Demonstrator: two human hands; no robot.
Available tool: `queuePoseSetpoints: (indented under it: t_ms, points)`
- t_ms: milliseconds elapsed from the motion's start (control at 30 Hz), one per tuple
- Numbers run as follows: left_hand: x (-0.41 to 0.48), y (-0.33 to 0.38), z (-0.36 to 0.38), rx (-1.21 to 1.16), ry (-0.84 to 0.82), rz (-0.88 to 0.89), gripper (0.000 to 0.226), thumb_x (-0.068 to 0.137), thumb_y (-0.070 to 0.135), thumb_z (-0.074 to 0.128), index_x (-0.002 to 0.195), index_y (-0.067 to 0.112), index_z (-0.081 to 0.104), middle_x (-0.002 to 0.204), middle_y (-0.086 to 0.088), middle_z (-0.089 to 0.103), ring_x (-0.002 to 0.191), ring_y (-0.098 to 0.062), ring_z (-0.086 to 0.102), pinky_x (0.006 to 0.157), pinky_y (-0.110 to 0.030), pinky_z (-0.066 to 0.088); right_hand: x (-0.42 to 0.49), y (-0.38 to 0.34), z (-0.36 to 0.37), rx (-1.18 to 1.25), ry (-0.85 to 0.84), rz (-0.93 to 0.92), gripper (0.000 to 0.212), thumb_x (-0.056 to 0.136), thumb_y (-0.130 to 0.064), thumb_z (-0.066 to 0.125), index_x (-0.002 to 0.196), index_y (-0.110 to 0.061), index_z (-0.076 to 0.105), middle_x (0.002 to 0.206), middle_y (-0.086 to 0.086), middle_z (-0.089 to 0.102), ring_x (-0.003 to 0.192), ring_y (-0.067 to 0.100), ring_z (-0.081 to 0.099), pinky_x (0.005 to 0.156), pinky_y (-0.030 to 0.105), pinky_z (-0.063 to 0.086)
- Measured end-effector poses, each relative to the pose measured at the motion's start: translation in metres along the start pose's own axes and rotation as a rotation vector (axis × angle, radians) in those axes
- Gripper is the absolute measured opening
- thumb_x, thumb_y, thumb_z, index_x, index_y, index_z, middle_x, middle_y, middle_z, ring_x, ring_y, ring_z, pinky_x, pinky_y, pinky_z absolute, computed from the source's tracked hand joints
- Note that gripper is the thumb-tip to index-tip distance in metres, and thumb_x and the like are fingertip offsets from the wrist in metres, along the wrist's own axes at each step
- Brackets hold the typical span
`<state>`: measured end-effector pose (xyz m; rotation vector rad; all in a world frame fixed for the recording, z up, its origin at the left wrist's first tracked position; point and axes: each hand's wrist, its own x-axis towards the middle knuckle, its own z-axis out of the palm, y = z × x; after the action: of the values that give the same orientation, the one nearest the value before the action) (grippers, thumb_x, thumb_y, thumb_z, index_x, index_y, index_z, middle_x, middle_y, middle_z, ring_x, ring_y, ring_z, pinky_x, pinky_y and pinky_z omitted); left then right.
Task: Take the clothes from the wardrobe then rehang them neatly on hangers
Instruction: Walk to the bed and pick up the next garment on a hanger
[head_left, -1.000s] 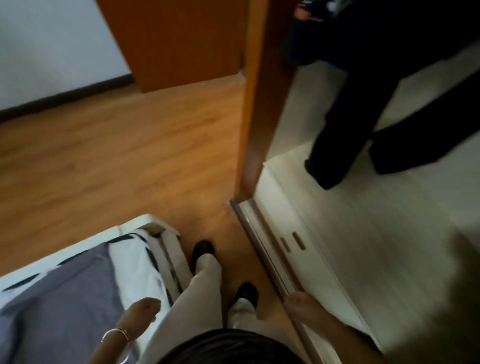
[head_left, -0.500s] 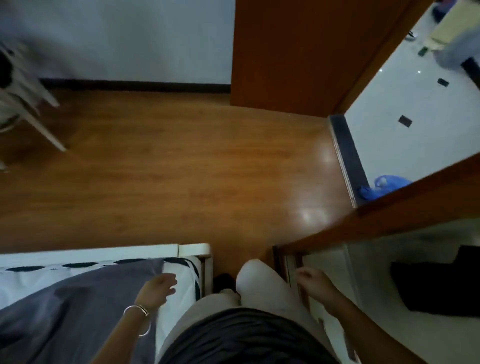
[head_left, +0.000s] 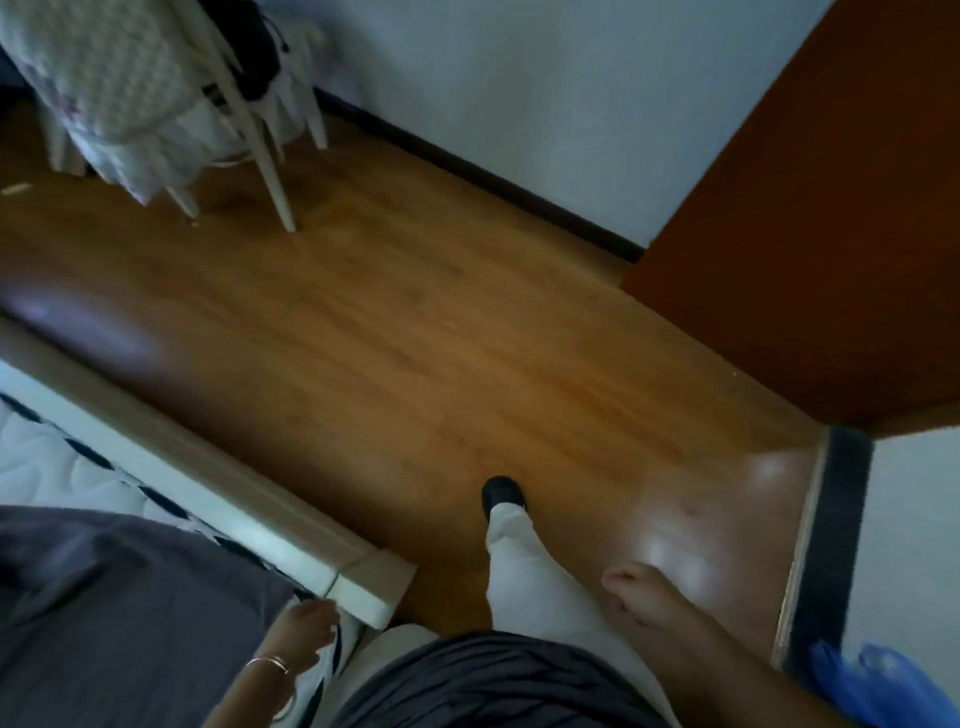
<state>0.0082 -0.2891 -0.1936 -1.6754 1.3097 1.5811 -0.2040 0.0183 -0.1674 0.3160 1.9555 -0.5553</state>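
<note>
Head view, looking down; edges blurred.

Left hand (head_left: 306, 631): empty, fingers loosely bent, over the near corner of the bed, just by the corner of the pale wooden bed frame (head_left: 208, 499). I cannot tell whether the fingertips touch the bedding. A thin metal bracelet (head_left: 270, 663) sits on the wrist.

Right hand (head_left: 641, 597): empty, fingers loosely curled, hanging beside the cream trouser leg (head_left: 524, 577). It is above the glossy brown wooden floor (head_left: 415, 338).

Clothes: a pale knitted fabric (head_left: 104, 67) is draped over a white slant-legged stand (head_left: 270, 166) at the far left corner of the floor, by the wall. Something dark (head_left: 254, 47) hangs behind it; too blurred to identify. A dark grey cloth (head_left: 114, 613) lies on the white quilted mattress (head_left: 47, 457) at the near left. I cannot tell whether it is a garment or bedding.

Person: one black shoe (head_left: 501, 493) planted on the floor, forward of the body. A dark ribbed top (head_left: 493, 686) fills the bottom edge.

Surroundings: white wall (head_left: 519, 104) with dark skirting (head_left: 467, 166) along the far edge of the floor. An orange-brown wooden door (head_left: 831, 234) stands at the right. A dark threshold strip (head_left: 831, 545) bounds the floor's right edge, with white flooring (head_left: 914, 519) beyond. A crumpled blue plastic bag (head_left: 872, 686) lies at the near end of the strip.
</note>
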Motion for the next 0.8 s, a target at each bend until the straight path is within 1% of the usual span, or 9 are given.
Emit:
queuePoseSetpoints:
  t_ms: [100, 200, 333, 400, 467, 533, 667, 733, 800]
  points:
    - [-0.015, 0.045, 0.033, -0.112, 0.003, 0.001, 0.019, 0.093, 0.005, 0.042, 0.107, 0.001, 0.054, 0.107, -0.014, 0.055, 0.066, -0.016, 0.059, 0.051, -0.023, 0.04, 0.025, -0.049, -0.065, -0.031, 0.015, -0.092, 0.011, 0.094, -0.015, 0.049, 0.086, -0.016, 0.057, 0.077, -0.003, 0.051, 0.071, 0.014, 0.052, 0.063, 0.023, 0.041]
    - [-0.02, 0.084, 0.039, -0.194, 0.073, 0.071, 0.03, 0.093, 0.012, 0.045, 0.121, 0.004, 0.053, 0.113, -0.014, 0.06, 0.096, -0.026, 0.058, 0.071, -0.03, 0.039, 0.05, -0.107, -0.106, -0.058, 0.058, -0.162, 0.014, 0.094, -0.013, 0.049, 0.103, -0.01, 0.059, 0.083, 0.0, 0.057, 0.082, 0.019, 0.056, 0.067, 0.026, 0.044]
    - [-0.031, 0.097, 0.025, -0.355, 0.197, 0.126, 0.026, 0.092, 0.015, 0.047, 0.117, 0.009, 0.055, 0.109, -0.011, 0.062, 0.101, -0.025, 0.057, 0.09, -0.038, 0.039, 0.082, -0.19, -0.108, -0.197, -0.021, -0.232, 0.023, 0.094, -0.015, 0.048, 0.114, -0.01, 0.058, 0.085, -0.001, 0.058, 0.078, 0.015, 0.055, 0.057, 0.02, 0.037]
    - [-0.033, 0.085, 0.016, -0.448, 0.262, 0.078, 0.024, 0.092, 0.015, 0.047, 0.113, 0.01, 0.056, 0.106, -0.01, 0.062, 0.098, -0.025, 0.057, 0.086, -0.037, 0.042, 0.093, -0.231, -0.091, -0.275, -0.062, -0.255, 0.028, 0.094, -0.015, 0.048, 0.118, -0.005, 0.057, 0.087, 0.001, 0.058, 0.073, 0.013, 0.054, 0.054, 0.02, 0.035]
    - [-0.035, 0.071, 0.01, -0.575, 0.328, -0.008, 0.019, 0.093, 0.013, 0.046, 0.108, 0.008, 0.056, 0.095, -0.01, 0.061, 0.083, -0.022, 0.056, 0.066, -0.026, 0.046, 0.097, -0.273, -0.067, -0.381, -0.134, -0.287, 0.028, 0.095, -0.015, 0.047, 0.119, -0.005, 0.056, 0.1, 0.006, 0.058, 0.083, 0.018, 0.055, 0.055, 0.02, 0.035]
    - [-0.03, 0.059, 0.004, -0.732, 0.367, -0.105, 0.014, 0.093, 0.008, 0.045, 0.099, 0.002, 0.056, 0.078, -0.011, 0.056, 0.067, -0.02, 0.049, 0.054, -0.025, 0.039, 0.096, -0.315, -0.045, -0.46, -0.194, -0.327, 0.027, 0.095, -0.014, 0.047, 0.119, -0.006, 0.056, 0.107, 0.008, 0.057, 0.093, 0.02, 0.054, 0.056, 0.019, 0.037]
    - [-0.011, 0.053, -0.019, -0.933, 0.376, -0.223, 0.016, 0.092, 0.008, 0.048, 0.082, 0.001, 0.058, 0.077, -0.009, 0.056, 0.064, -0.02, 0.047, 0.056, -0.028, 0.032, 0.094, -0.385, -0.001, -0.605, -0.232, -0.392, 0.03, 0.096, -0.011, 0.045, 0.123, -0.002, 0.053, 0.118, 0.013, 0.058, 0.097, 0.018, 0.053, 0.056, 0.015, 0.036]
    - [-0.003, 0.062, -0.033, -0.999, 0.391, -0.241, 0.013, 0.091, 0.011, 0.049, 0.095, 0.002, 0.059, 0.088, -0.012, 0.059, 0.071, -0.023, 0.051, 0.058, -0.028, 0.034, 0.092, -0.415, 0.02, -0.715, -0.236, -0.406, 0.03, 0.096, -0.011, 0.045, 0.123, 0.0, 0.053, 0.114, 0.013, 0.058, 0.09, 0.017, 0.053, 0.055, 0.015, 0.036]
    - [0.003, 0.078, -0.052, -1.061, 0.416, -0.203, 0.017, 0.091, 0.013, 0.051, 0.104, 0.003, 0.057, 0.096, -0.014, 0.059, 0.079, -0.025, 0.054, 0.064, -0.03, 0.038, 0.09, -0.446, 0.042, -0.811, -0.235, -0.421, 0.029, 0.095, -0.01, 0.047, 0.12, 0.002, 0.055, 0.098, 0.01, 0.057, 0.074, 0.012, 0.05, 0.054, 0.016, 0.035]
